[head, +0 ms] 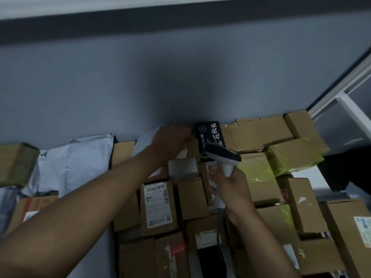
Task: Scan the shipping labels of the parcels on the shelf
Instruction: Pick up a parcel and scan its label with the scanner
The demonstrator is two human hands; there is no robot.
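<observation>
Reaching to the back of the shelf (313, 173), my left hand (170, 141) curls its fingers over the top edge of a small brown box (190, 147) that stands against the grey wall (140, 87). Just beside it on the right a black box with white characters (209, 135) stands upright, touching the wall too. My right hand (226, 183) grips the white handle of a barcode scanner (222, 157); its dark head points up and left, towards the foot of the black box and the box I am holding. A cable (218, 233) hangs from the handle down past my wrist.

Parcels crowd the shelf around my arms. Between my forearms a brown carton stands with its shipping label (157, 205) facing me, barcode at the top. Lower down another carton label (204, 237) shows, too blurred to read. To the right lie cartons wrapped in yellow-green tape (293, 157), with plain brown ones behind them at the wall. To the left, white poly mailers (76, 163) lean against the wall, and a tape-wrapped carton (16, 163) sits at the far left edge. Whether the box in my left hand carries a label I cannot tell; something white shows under my palm, perhaps one.
</observation>
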